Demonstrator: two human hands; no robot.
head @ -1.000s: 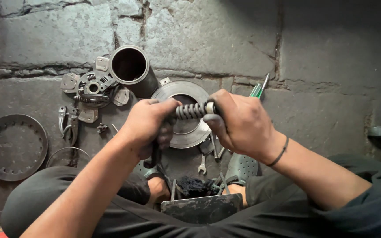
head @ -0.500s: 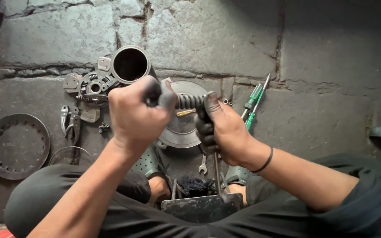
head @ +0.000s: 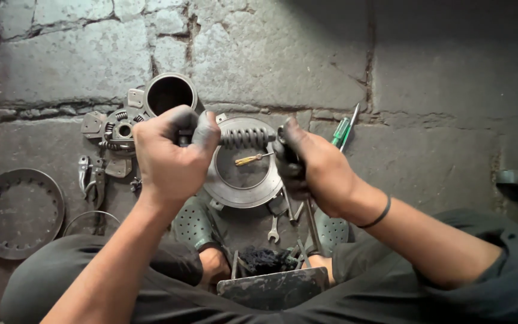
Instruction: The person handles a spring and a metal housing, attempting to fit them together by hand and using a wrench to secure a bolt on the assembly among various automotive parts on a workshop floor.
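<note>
A coil spring (head: pixel 246 138), grey and greasy, is held level above the stone floor (head: pixel 439 90) between both hands. The left hand (head: pixel 172 156) is closed in a fist round the spring's left end; the right hand (head: pixel 316 171) is clenched on its right end, a dark band worn at the wrist.

Containers: a dark metal cylinder (head: pixel 171 94) is set upright on the floor just beyond the left hand, its mouth open, contents not discernible. A round metal disc (head: pixel 241 180) is laid directly beneath the spring, with a small yellow-handled tool (head: pixel 253 159) resting on it.

Left of the hands, small metal parts (head: pixel 108 129) and pliers (head: pixel 91 180) are scattered; a perforated ring plate (head: pixel 16 213) is placed near the left edge. A green-handled screwdriver (head: pixel 342 129) is laid right of the disc. Bare floor is left open to the right and beyond.
</note>
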